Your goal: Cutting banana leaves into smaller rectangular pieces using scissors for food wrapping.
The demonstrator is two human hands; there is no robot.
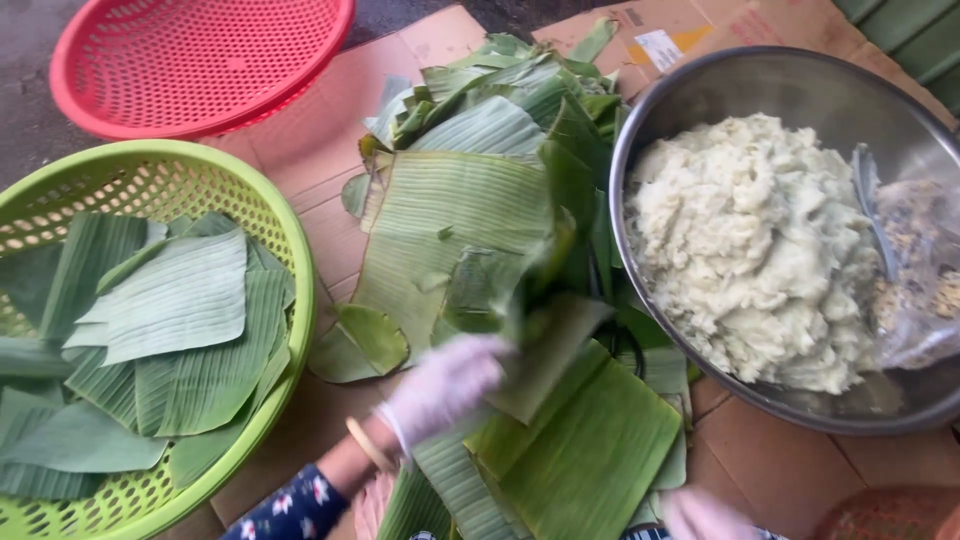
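Note:
My left hand (440, 388), in a thin white glove, grips a blurred piece of banana leaf (545, 340) lifted over a heap of green banana leaves (470, 200) on flattened cardboard. My right hand (700, 517), also gloved, shows only partly at the bottom edge beside a stack of folded leaf pieces (590, 460); whether it holds anything is not visible. A large steel bowl (700, 80) at the right holds a mound of pale mashed dough (750, 250) and a spoon (872, 205).
A green plastic basket (285, 240) at the left holds cut leaf sheets (180, 300). A red basket (200, 60) lies at the top left. A clear plastic bag (925, 280) with grainy filling rests in the bowl. Cardboard (320, 130) covers the ground.

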